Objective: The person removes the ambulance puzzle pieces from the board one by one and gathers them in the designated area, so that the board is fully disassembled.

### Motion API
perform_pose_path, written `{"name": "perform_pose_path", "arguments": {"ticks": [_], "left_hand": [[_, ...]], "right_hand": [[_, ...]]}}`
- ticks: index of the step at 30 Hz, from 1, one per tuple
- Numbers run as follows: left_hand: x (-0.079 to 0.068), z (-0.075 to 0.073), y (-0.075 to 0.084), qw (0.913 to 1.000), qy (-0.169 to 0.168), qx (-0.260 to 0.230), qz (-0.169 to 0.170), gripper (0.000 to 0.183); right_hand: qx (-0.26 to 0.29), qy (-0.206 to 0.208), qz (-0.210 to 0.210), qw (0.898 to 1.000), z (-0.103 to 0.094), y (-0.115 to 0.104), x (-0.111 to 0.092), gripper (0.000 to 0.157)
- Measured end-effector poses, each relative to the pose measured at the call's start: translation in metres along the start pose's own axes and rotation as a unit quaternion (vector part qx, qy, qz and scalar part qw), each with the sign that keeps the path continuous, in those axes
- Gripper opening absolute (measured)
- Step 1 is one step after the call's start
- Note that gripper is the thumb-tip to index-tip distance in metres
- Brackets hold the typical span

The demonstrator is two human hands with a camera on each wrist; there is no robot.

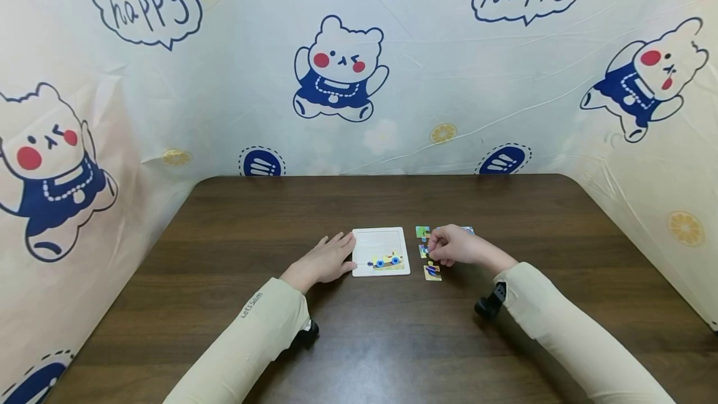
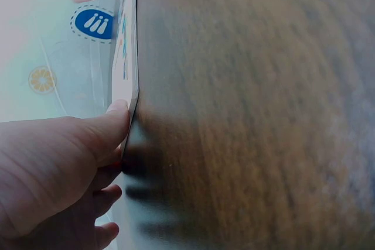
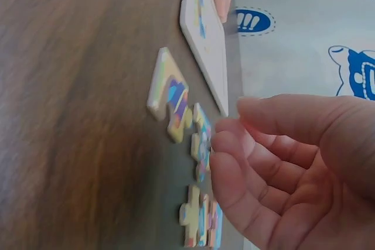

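Note:
A white puzzle tray (image 1: 378, 242) lies flat on the table, with joined pieces (image 1: 388, 261) showing a yellow vehicle with blue wheels along its near side. My left hand (image 1: 326, 259) rests at the tray's left edge with its fingers extended; its thumb (image 2: 111, 122) touches the rim. Right of the tray, my right hand (image 1: 455, 245) hovers over loose jigsaw pieces, thumb and fingertips drawn close together. Nothing shows between them in the right wrist view. A yellow-and-purple piece (image 3: 170, 95) lies nearest the tray's corner, and another piece (image 3: 201, 139) is right by the fingertips.
A green piece (image 1: 422, 231) lies at the far end of the loose pieces, and a bluish one (image 1: 469, 229) is partly hidden behind my right hand. The brown wooden table (image 1: 252, 223) ends at a printed curtain (image 1: 421, 80) along the back and sides.

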State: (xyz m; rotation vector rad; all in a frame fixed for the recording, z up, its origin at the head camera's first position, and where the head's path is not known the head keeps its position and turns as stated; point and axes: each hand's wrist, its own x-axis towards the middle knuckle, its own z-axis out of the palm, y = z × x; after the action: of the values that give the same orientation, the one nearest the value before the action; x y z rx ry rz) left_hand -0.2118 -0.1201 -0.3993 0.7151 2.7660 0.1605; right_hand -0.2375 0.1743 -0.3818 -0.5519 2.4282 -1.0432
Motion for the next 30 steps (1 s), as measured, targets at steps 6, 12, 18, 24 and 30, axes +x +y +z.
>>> {"name": "perform_pose_path", "arguments": {"ticks": [6, 12, 18, 24, 30], "left_hand": [[0.000, 0.002, -0.002, 0.9998, 0.004, -0.020, 0.004, 0.059], [0.001, 0.001, -0.002, 0.9998, 0.000, -0.018, 0.001, 0.060], [0.001, 0.002, -0.001, 1.0000, -0.006, 0.000, -0.007, 0.059], [0.000, 0.000, 0.000, 1.0000, -0.007, 0.003, -0.007, 0.060], [0.001, 0.001, -0.001, 1.0000, -0.006, -0.002, -0.007, 0.060]], "right_hand": [[0.001, 0.020, -0.038, 0.999, 0.005, -0.010, 0.005, 0.005], [-0.012, 0.020, -0.056, 0.998, 0.012, -0.017, 0.014, 0.007], [-0.010, 0.015, -0.068, 0.998, 0.021, -0.028, 0.021, 0.010], [-0.019, 0.007, -0.089, 0.996, 0.031, -0.033, 0.029, 0.013], [-0.034, -0.003, -0.089, 0.995, 0.041, -0.037, 0.037, 0.016]]}}
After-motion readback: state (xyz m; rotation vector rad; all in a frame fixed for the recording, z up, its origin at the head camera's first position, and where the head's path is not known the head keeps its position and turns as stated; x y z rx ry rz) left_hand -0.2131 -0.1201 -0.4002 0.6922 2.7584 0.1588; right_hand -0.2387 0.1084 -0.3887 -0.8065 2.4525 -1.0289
